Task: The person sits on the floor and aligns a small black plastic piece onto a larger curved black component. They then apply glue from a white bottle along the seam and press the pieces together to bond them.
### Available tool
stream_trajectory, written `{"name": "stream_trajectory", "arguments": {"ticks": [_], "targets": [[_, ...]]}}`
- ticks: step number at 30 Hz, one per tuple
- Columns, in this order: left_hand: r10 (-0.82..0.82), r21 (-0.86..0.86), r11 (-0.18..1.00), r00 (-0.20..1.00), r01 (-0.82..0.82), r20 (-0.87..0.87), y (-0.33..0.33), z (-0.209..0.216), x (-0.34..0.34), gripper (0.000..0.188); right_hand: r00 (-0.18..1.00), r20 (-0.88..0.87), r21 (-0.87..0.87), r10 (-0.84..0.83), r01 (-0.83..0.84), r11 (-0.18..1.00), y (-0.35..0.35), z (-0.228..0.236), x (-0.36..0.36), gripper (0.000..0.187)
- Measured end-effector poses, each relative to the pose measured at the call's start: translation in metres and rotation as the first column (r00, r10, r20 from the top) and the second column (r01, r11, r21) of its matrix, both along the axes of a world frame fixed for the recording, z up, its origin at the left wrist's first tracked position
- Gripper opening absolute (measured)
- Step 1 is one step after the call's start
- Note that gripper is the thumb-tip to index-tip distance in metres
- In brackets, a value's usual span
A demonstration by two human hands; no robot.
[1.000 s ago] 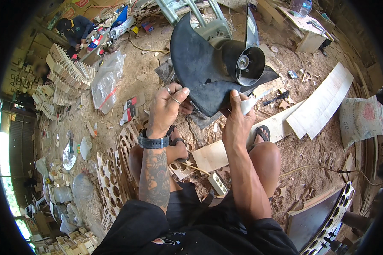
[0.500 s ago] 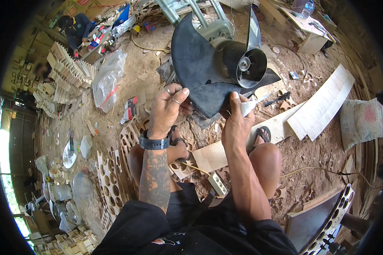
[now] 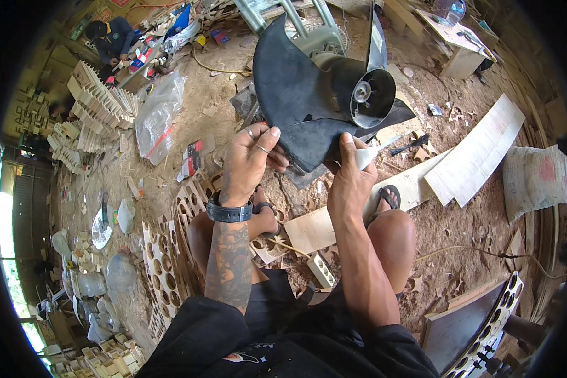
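Observation:
A black fan impeller (image 3: 290, 75) with broad curved blades and a round hollow hub is held up in front of me. My left hand (image 3: 249, 154), wearing rings and a dark watch, pinches the left edge of the nearest blade. At that blade's right corner is my right hand (image 3: 353, 173), its thumb on the blade edge. Its closed fingers also hold a small white squeeze bottle (image 3: 365, 157), whose pointed nozzle aims to the right. The fingers behind the blade are partly hidden, and there is a small notch or dark spot near the blade's root.
Behind the impeller stands a pale green plastic chair (image 3: 318, 41). Wooden boards (image 3: 479, 151) lie at right by a white sack (image 3: 538, 183). A power strip (image 3: 321, 271) sits between my feet. Perforated wood sheets (image 3: 164, 264) lie at left. A co-worker (image 3: 113, 41) bends over at far left.
My hands and the impeller stay almost in place, with only a slight shift. The co-worker at far left has moved a hand a little.

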State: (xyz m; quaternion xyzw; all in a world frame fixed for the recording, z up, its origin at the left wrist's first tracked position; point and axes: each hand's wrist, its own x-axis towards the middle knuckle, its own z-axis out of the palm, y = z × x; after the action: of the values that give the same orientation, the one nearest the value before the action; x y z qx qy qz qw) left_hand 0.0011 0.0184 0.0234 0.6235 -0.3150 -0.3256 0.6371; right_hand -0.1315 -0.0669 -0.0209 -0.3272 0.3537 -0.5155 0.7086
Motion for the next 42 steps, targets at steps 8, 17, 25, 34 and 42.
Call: {"name": "stream_trajectory", "arguments": {"ticks": [8,17,25,34,42], "targets": [[0.019,-0.019,1.0,0.999,-0.018,0.03,0.0,-0.002,-0.003,0.025,0.999,-0.044,-0.054,0.005,-0.007,0.999,-0.004,-0.005,-0.002,0.025],[0.07,-0.001,0.998,0.994,-0.07,-0.083,-0.001,-0.004,-0.001,0.022,0.999,-0.011,0.016,0.033,-0.033,0.999,-0.004,0.0,-0.003,0.026],[0.067,0.037,0.997,0.982,-0.062,-0.175,0.003,0.0,0.008,0.021,0.999,0.037,0.011,0.002,-0.003,1.0,-0.002,-0.003,-0.001,0.025],[0.06,0.11,0.993,0.985,-0.043,-0.159,0.005,0.005,0.009,0.021,0.996,0.088,0.045,-0.011,0.007,0.999,0.001,0.001,-0.003,0.029],[-0.001,0.083,0.996,0.993,0.011,-0.115,0.006,0.003,0.01,0.023,0.997,0.074,0.021,-0.008,0.006,1.0,0.0,0.003,-0.004,0.028]]}}
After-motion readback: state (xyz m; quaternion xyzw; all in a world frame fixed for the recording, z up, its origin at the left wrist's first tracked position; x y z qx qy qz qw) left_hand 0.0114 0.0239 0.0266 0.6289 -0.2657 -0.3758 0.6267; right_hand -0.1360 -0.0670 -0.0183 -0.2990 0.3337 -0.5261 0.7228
